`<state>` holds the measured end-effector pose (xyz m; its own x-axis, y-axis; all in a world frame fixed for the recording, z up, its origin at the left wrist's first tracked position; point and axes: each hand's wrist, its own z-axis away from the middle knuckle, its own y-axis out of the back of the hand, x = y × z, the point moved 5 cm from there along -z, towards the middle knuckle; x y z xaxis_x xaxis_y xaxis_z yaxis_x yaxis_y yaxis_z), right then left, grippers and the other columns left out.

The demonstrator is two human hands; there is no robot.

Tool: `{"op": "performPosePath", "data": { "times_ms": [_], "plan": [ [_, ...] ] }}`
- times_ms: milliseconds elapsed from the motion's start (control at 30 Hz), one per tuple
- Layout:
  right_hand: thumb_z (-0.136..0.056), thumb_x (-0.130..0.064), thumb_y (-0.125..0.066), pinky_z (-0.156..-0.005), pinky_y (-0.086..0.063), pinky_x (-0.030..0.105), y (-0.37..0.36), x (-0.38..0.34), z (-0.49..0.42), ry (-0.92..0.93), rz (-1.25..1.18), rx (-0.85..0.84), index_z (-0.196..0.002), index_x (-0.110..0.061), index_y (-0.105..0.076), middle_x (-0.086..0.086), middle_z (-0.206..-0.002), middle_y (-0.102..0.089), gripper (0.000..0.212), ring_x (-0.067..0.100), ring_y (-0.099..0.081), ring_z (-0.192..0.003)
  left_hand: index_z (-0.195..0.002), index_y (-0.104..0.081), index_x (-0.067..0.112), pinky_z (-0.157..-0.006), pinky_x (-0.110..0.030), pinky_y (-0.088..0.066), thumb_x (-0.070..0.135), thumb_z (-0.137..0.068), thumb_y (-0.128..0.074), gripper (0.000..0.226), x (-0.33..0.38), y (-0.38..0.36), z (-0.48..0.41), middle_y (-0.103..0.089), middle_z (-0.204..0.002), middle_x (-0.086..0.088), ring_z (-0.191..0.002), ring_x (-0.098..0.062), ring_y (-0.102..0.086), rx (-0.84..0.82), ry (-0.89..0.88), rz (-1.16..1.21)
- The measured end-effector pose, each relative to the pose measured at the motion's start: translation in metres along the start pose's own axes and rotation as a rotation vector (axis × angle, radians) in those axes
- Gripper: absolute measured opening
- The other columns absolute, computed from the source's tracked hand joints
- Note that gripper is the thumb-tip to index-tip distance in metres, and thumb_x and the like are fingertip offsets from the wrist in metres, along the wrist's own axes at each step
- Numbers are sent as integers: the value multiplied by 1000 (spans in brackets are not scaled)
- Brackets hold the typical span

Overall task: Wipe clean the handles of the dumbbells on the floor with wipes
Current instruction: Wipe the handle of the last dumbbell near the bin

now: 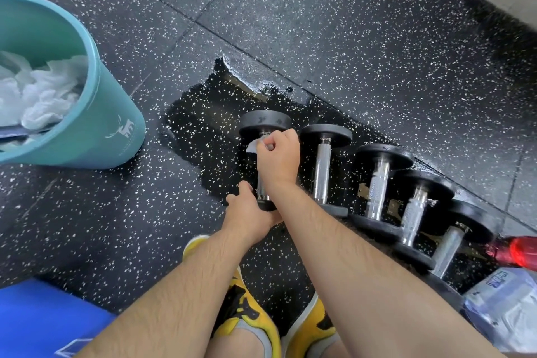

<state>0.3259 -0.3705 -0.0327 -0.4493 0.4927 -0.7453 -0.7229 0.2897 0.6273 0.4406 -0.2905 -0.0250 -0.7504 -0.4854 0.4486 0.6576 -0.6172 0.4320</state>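
dumbbell (265, 122): leftmost of a row on the speckled rubber floor (348, 38).
right hand (277, 157): curled round the far end of the chrome handle (263, 190), white wipe (252, 147) pinched under the fingers.
left hand (250, 212): clasps the near weight head, steadying it.
next: best dragged along the handle's whole length, twisting, head pinned down.

The right hand (277, 154) grips a wipe (252, 147) round the handle (263, 191) of the leftmost dumbbell (265, 122), the left hand (250, 213) holding its end.
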Motion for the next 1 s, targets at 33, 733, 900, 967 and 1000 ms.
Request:
{"op": "performPosePath", "data": {
  "times_ms": [33,733,900,967,1000],
  "plan": [
    [-88,-13,-67,-68,-34,11,0,-2,-2,5,0,13,-73,-14,-62,-5,-97,-48,15,8,-51,-84,-136,-31,21,-82,-41,-50,50,-75,-82,85,1,0,0,-38,-127,-11,-102,-28,-54,1,-5,0],
    [-91,-17,-67,-60,-41,16,10,14,5,-381,-324,120,-83,-11,-68,-2,-86,-69,10,10,-59,-74,-117,-28,27,-78,-36,-48,49,-75,-82,72,0,1,-1,-35,-118,-6,-89,-16,-51,-8,-46,39],
    [-90,-15,-65,-65,-46,21,8,13,4,-411,-331,111,-79,-15,-66,-6,-85,-68,11,10,-62,-78,-120,-29,26,-75,-35,-46,48,-77,-81,71,0,1,0,-35,-121,-5,-87,-13,-50,-6,-48,44],
    [-87,-17,-68,-75,-50,26,6,16,11,-351,-301,85,-77,-16,-66,-4,-90,-68,11,9,-63,-82,-128,-31,23,-78,-37,-48,46,-77,-81,75,-1,2,0,-35,-122,-6,-89,-17,-51,-1,-41,32],
    [-86,-16,-69,-79,-52,28,5,18,12,-336,-294,74,-76,-17,-67,-3,-93,-67,10,9,-64,-83,-131,-32,22,-80,-37,-49,46,-77,-81,78,-1,1,0,-35,-123,-6,-91,-17,-51,-2,-38,31]
  ]
}}
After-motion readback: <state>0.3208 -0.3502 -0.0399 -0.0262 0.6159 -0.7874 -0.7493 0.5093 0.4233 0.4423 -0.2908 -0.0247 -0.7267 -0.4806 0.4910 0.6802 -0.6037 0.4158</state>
